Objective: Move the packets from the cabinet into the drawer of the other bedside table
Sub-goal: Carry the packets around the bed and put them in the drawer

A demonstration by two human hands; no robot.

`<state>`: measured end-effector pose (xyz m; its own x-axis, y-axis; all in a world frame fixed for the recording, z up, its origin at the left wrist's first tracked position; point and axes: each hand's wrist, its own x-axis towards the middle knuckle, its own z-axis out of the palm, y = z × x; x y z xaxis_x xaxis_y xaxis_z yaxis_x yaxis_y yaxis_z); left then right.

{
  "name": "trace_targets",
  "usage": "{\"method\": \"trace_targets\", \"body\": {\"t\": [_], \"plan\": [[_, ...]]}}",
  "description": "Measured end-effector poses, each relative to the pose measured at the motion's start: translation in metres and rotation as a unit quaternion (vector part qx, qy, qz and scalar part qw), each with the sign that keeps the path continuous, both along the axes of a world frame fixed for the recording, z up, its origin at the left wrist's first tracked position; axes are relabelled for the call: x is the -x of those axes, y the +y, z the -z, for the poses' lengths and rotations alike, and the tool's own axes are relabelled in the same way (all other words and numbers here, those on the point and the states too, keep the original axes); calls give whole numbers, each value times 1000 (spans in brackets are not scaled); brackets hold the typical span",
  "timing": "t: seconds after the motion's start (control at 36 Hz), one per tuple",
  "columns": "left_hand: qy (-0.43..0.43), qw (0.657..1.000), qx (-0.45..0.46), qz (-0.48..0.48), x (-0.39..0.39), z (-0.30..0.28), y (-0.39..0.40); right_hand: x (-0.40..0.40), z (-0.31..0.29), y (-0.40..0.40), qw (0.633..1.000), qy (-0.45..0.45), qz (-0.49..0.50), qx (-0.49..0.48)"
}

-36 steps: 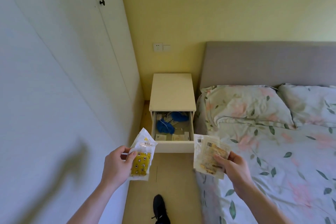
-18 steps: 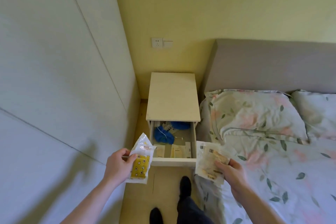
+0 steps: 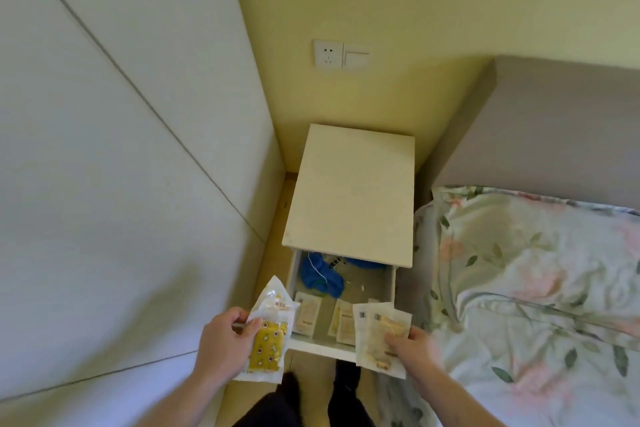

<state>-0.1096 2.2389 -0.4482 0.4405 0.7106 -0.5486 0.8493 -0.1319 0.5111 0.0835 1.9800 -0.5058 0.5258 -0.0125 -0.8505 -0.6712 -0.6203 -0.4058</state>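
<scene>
Left hand (image 3: 221, 345): your fingers (image 3: 251, 326) and thumb pinch the yellow-patterned packet (image 3: 268, 333) by its left edge, just outside the left front corner of the drawer (image 3: 341, 348).

Right hand (image 3: 414, 347): your fingers are curled round a small fan of pale packets (image 3: 375, 333), held over the drawer's right front corner and overlapping its front rail.

Drawer: pulled open from the white bench (image 3: 349, 191). Along its front lie flat sachets (image 3: 308, 315); at its back left sits a blue bundle (image 3: 320, 276) with a thin white cord.

To the drawer's right: the bed (image 3: 536, 288), floral bedding, grey headboard (image 3: 554, 128).
To its left: white wardrobe panels (image 3: 121, 149).
Above it on the yellow wall: a socket and switch plate (image 3: 341, 54).
Below its front: your dark-trousered legs (image 3: 311, 399) on the floor.
</scene>
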Motion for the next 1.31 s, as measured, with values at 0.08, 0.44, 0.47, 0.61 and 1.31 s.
{"method": "trace_targets", "body": {"t": [0.08,0.44,0.47,0.61,1.31], "plan": [[17,1000,21,-17,-16,40,2,-13,51,18,999,21,-18,20],[37,994,90,-51,-54,198,28,-28,237,63,993,67,43,92],[40,994,94,-47,-54,206,30,-28,247,63,992,68,41,97],[47,994,94,-20,-54,236,36,-22,293,62,988,75,46,128],[54,992,113,11,-56,248,29,-24,299,66,971,19,-172,164]]}}
